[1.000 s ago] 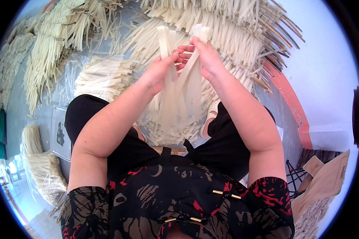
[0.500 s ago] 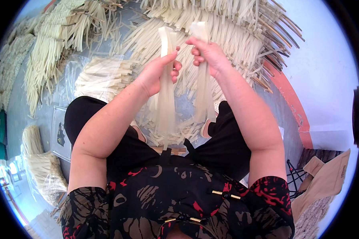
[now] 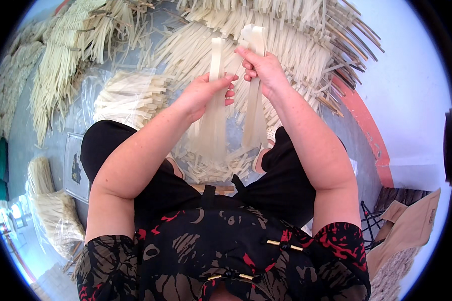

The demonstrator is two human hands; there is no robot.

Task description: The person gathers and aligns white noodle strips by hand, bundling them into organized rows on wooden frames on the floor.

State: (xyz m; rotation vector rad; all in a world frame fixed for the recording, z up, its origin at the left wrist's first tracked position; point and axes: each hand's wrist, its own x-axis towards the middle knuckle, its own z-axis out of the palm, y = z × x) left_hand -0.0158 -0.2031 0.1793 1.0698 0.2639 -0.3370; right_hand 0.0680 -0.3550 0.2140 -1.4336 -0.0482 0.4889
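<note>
Long pale dried noodles, flat and ribbon-like, hang from both my hands. In my left hand (image 3: 208, 95) the fingers are closed on one folded band of noodle strips (image 3: 216, 125); its bent top rises above my thumb. Close beside it on the right, my right hand (image 3: 262, 70) pinches a second looped bundle of strips (image 3: 255, 35), whose tails hang down past my palm. The two bundles are slightly apart, held out over the floor between my knees. Broken noodle pieces (image 3: 211, 170) lie scattered below them, near my feet.
Ahead, dense rows of noodles (image 3: 286, 35) hang or lie on wooden sticks (image 3: 359, 37). A stacked noodle bundle (image 3: 130, 98) lies on clear plastic to the left. Nearer left are a metal-edged panel (image 3: 76, 168) and a wrapped bundle (image 3: 60, 215). A white wall (image 3: 402, 90) rises right.
My left hand has moved slightly right and toward me, with its strips shifting along. The right-hand bundle has turned a little, its loop now showing more clearly.
</note>
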